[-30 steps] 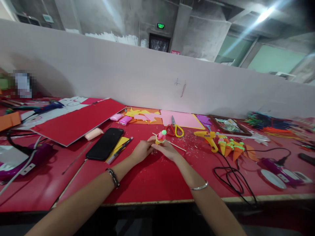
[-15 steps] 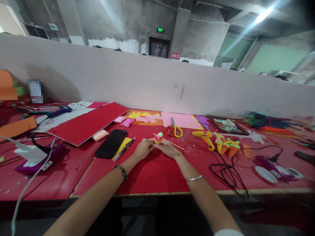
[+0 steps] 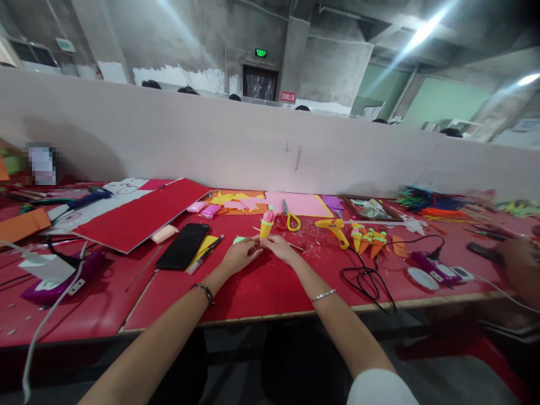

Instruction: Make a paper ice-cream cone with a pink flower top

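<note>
A small craft ice-cream cone [image 3: 265,229], yellow with a pink swirl and a green ball on top, stands upright between my hands. My right hand [image 3: 282,249] pinches it low down, near its pointed end. My left hand [image 3: 241,256] has its fingers closed against the same lower end from the other side. The very tip is hidden by my fingers. A pale green piece [image 3: 238,240] shows just behind my left hand. Beyond the cone lie scissors [image 3: 290,219] with red and yellow handles, and a thin stick [image 3: 295,246] passes behind my right hand.
A yellow glue gun [image 3: 335,229] with a looping black cord lies right, beside several finished cones [image 3: 371,239]. A black phone [image 3: 183,246] and a pen [image 3: 206,256] lie left, near a red board [image 3: 139,216]. Another person's hand [image 3: 521,261] is at the far right.
The cone has turned from pointing its top towards me to standing upright, showing its yellow side. My view has swung slightly right, and another person's hand has appeared at the right edge.
</note>
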`<state>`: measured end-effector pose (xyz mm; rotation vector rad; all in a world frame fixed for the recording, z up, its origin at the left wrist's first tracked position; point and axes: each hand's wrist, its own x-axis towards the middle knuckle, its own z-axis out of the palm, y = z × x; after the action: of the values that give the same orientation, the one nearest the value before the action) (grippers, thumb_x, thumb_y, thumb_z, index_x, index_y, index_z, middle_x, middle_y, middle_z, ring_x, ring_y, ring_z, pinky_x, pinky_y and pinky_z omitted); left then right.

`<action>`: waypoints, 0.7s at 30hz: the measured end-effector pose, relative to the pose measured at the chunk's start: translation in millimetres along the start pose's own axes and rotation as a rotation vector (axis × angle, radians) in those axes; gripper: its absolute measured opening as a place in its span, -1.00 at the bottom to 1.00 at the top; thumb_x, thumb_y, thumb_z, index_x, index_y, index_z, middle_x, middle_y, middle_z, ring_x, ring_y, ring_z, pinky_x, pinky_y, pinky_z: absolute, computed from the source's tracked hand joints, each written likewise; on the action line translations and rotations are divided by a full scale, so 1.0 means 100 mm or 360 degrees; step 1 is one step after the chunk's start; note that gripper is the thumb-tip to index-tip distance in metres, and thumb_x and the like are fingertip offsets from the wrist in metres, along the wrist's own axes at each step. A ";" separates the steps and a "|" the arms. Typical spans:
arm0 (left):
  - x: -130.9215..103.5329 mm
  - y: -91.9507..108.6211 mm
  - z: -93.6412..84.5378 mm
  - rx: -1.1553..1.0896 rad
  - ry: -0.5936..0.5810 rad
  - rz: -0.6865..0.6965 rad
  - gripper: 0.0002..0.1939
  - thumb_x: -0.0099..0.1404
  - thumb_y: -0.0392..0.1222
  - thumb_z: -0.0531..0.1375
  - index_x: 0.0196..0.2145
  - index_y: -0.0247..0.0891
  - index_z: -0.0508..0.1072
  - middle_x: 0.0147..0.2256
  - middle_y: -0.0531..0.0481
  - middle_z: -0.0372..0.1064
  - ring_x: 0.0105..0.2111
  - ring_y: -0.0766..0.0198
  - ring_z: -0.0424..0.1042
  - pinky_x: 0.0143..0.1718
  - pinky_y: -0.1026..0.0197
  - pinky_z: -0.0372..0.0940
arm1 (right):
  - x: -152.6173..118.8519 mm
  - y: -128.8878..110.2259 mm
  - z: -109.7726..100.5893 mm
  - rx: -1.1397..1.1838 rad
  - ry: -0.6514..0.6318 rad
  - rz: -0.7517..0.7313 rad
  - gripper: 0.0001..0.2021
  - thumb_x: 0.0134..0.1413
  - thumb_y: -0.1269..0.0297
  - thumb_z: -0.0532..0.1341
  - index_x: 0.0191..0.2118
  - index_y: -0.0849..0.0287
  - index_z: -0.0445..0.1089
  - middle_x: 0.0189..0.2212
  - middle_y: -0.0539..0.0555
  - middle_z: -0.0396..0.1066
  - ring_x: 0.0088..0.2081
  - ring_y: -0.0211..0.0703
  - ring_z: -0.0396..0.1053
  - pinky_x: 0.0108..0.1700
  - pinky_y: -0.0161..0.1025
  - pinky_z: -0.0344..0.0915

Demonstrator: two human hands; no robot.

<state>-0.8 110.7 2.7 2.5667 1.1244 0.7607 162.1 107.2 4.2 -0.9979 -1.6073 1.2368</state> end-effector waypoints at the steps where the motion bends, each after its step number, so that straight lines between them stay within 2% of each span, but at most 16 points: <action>1: -0.01 0.02 -0.01 0.0003 -0.0004 0.0008 -0.72 0.21 -0.08 0.00 -0.24 -0.27 0.39 -0.23 -0.12 0.38 -0.31 0.24 0.35 -0.27 0.26 0.20 | -0.05 -0.04 -0.04 -0.0052 0.0033 0.0009 -0.61 -0.10 0.02 0.13 -0.24 0.22 0.42 -0.31 0.09 0.43 -0.24 -0.16 0.32 -0.11 -0.16 0.20; 4: -0.03 0.05 -0.02 0.0001 0.0003 0.0000 -0.71 0.20 -0.07 0.01 -0.23 -0.28 0.37 -0.30 -0.10 0.39 -0.37 0.27 0.33 -0.35 0.29 0.18 | -0.25 -0.14 -0.19 -0.0194 0.0105 0.0084 -0.60 -0.08 0.03 0.11 -0.28 0.29 0.43 -0.42 0.10 0.43 -0.36 -0.19 0.32 -0.24 -0.17 0.23; 8: -0.02 0.05 -0.01 -0.0021 0.0003 -0.0017 -0.71 0.21 -0.04 -0.03 -0.31 -0.27 0.37 -0.41 -0.05 0.36 -0.46 0.31 0.28 -0.43 0.31 0.13 | -0.56 -0.21 -0.37 -0.0297 0.0102 0.0156 -0.64 -0.07 0.07 0.12 -0.30 0.28 0.44 -0.38 0.10 0.42 -0.42 -0.28 0.28 -0.35 -0.30 0.21; 12: 0.00 0.02 0.01 -0.0035 -0.0006 -0.0020 -0.66 0.22 0.00 -0.07 -0.35 -0.27 0.36 -0.47 -0.02 0.33 -0.50 0.32 0.25 -0.47 0.30 0.10 | -0.78 -0.20 -0.48 -0.0366 -0.0003 0.0270 -0.63 0.03 0.08 0.03 -0.24 0.27 0.40 -0.39 0.08 0.39 -0.62 -0.43 0.10 -0.55 -0.38 0.11; 14: 0.01 0.00 0.01 -0.0045 -0.0006 -0.0018 -0.66 0.23 0.00 -0.08 -0.34 -0.27 0.36 -0.45 -0.03 0.34 -0.49 0.31 0.26 -0.45 0.30 0.11 | -0.84 -0.17 -0.51 -0.0651 0.0045 0.0193 -0.66 0.07 0.13 -0.01 -0.32 0.27 0.40 -0.38 0.09 0.39 -0.59 -0.41 0.14 -0.52 -0.38 0.12; 17: -0.01 0.01 0.01 -0.0070 -0.0009 -0.0013 -0.68 0.22 -0.02 -0.07 -0.32 -0.26 0.36 -0.43 -0.03 0.35 -0.47 0.32 0.27 -0.44 0.30 0.12 | -0.85 -0.08 -0.51 -0.1181 0.0289 0.0026 -0.72 0.08 0.26 -0.02 -0.48 0.27 0.35 -0.46 0.09 0.38 -0.50 -0.31 0.23 -0.42 -0.34 0.14; 19: -0.03 0.03 0.00 -0.0079 -0.0019 0.0021 -0.69 0.19 0.00 -0.03 -0.27 -0.25 0.34 -0.43 -0.01 0.35 -0.46 0.31 0.28 -0.44 0.31 0.12 | -0.80 -0.04 -0.47 -0.1342 0.0379 -0.0008 -0.75 0.06 0.33 -0.01 -0.52 0.26 0.31 -0.53 0.09 0.34 -0.48 -0.26 0.24 -0.39 -0.30 0.13; 21: -0.06 0.05 0.00 -0.0062 -0.0038 0.0106 -0.60 0.13 0.06 0.04 -0.17 -0.26 0.30 -0.40 -0.02 0.35 -0.45 0.28 0.30 -0.44 0.29 0.14 | -0.72 -0.03 -0.40 -0.1406 0.0353 -0.0034 -0.79 0.04 0.41 -0.01 -0.51 0.26 0.30 -0.54 0.10 0.32 -0.47 -0.23 0.24 -0.36 -0.28 0.13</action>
<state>-0.8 102.8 3.0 2.5850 1.0117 0.7572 222.0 51.4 1.8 -1.5684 -1.9966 0.3288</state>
